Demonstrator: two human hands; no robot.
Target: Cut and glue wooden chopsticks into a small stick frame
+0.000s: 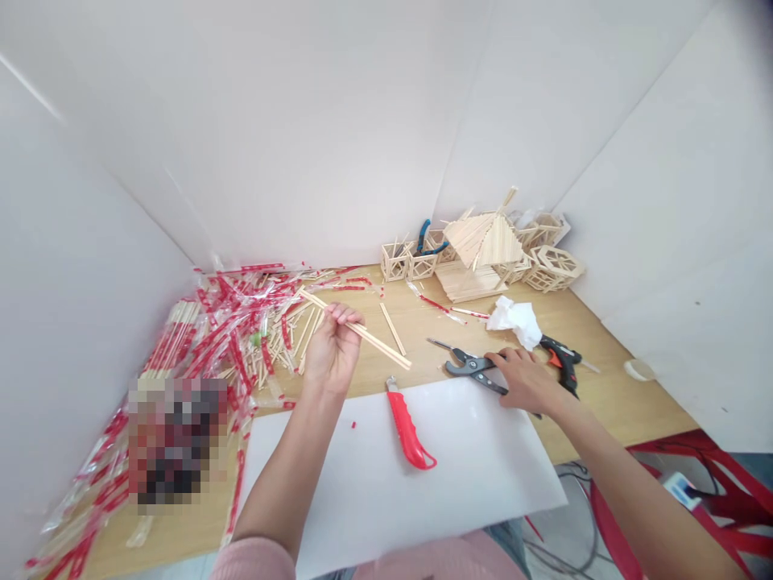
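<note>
Left hand (pixel 335 346) is pinched shut, thumb against fingers, around a pair of wooden chopsticks (pixel 386 348) held above the table (pixel 628 379). Their long axis runs slantwise through the grip — one end pointing away and to the left, the other toward the person and to the right. Just beyond that nearer end lies a loose stick (pixel 393 329), on a similar slant. Right hand (pixel 525 379) rests palm down over the handles of grey cutters (pixel 473 365), fingers bent; how firmly it grips I cannot tell. Nearer the person, between the hands, a red knife (pixel 406 423) lies on a white sheet (pixel 338 499). Left of the left hand spread clear wrappers (pixel 226 302) with red bands — any print too small to read. Beyond the right hand stands a stick-built house (pixel 483 242).
</note>
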